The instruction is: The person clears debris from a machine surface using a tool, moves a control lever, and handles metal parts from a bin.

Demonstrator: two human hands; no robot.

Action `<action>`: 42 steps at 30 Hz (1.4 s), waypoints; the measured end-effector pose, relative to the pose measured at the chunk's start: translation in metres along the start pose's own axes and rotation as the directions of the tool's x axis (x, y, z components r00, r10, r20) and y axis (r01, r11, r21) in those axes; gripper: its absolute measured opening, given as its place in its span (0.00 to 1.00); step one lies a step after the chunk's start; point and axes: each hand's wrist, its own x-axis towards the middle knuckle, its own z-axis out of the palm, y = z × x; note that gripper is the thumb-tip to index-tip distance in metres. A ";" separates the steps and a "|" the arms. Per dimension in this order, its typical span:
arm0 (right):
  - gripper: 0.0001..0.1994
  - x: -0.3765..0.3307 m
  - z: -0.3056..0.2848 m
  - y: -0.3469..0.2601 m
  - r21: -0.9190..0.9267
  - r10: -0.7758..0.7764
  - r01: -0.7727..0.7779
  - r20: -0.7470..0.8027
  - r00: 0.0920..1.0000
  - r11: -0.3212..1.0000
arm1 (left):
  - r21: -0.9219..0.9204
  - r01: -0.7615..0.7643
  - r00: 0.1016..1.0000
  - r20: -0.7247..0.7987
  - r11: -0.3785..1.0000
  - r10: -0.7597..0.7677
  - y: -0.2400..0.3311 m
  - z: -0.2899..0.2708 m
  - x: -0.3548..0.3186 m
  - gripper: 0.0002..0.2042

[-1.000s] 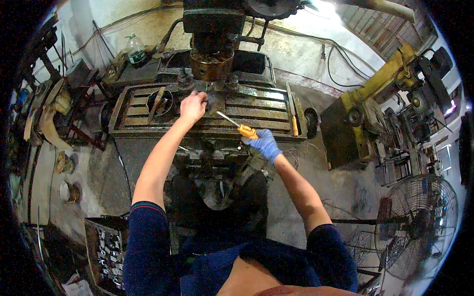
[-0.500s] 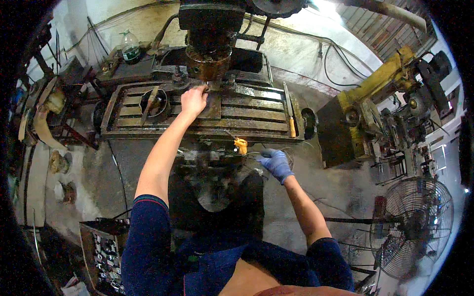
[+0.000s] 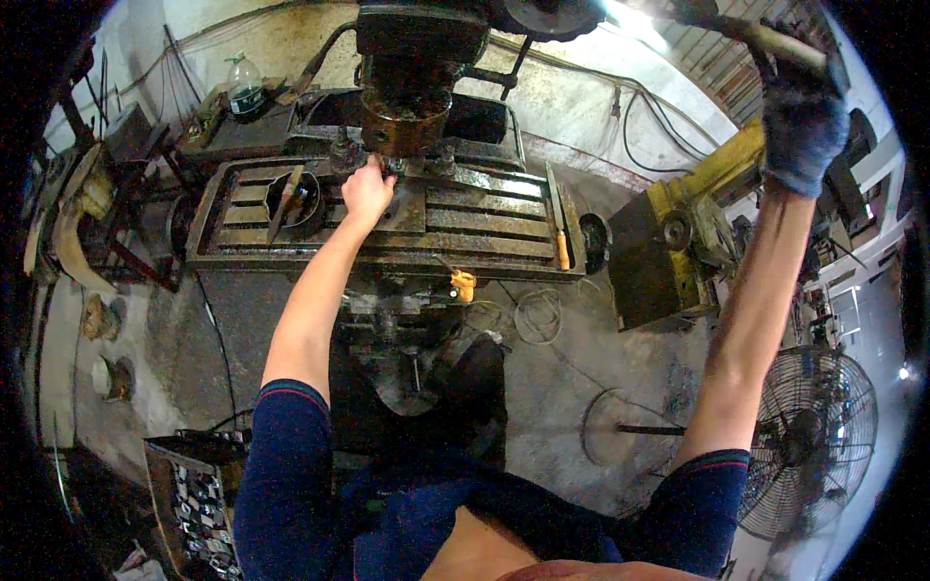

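Note:
My left hand (image 3: 368,191), bare, is closed just below the spindle (image 3: 407,121) of a drilling or milling machine. Its fingers pinch at something small that I cannot make out. High on the right, my gloved right hand (image 3: 806,136) wraps round the end of the machine's long lever (image 3: 741,31). Beneath the spindle lies the slotted metal machine table (image 3: 465,250). On its left part stands a dark round bowl (image 3: 312,215) with a flat brush (image 3: 284,203) across it. A yellow air gun (image 3: 463,285) hangs at the table's front edge.
A wooden-handled file-like tool (image 3: 563,250) lies along the table's right end. Beyond it stands a yellow-and-dark machine (image 3: 664,242). A caged fan (image 3: 809,445) is at the lower right, a box of metal parts (image 3: 199,513) at the lower left. Coiled hose (image 3: 539,320) lies on the floor.
My right hand has risen from beside the air gun, far up and right, onto the lever. My left hand stays under the spindle. The view has shifted slightly.

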 end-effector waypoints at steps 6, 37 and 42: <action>0.15 -0.106 0.018 -0.008 0.084 0.206 -0.194 -0.176 0.963 0.977 | 0.052 0.025 1.000 0.007 0.998 -0.025 -0.015 0.004 0.001 0.19; 0.12 -0.158 0.038 -0.023 0.402 0.361 -0.249 -0.231 0.904 0.881 | 0.252 -0.195 0.977 -0.032 0.948 0.209 -0.141 -0.134 -0.087 0.19; 0.10 -0.157 0.037 -0.016 0.068 0.158 -0.143 -0.349 0.924 0.987 | -0.313 -0.034 0.985 -0.171 0.949 -0.021 -0.132 -0.133 -0.081 0.13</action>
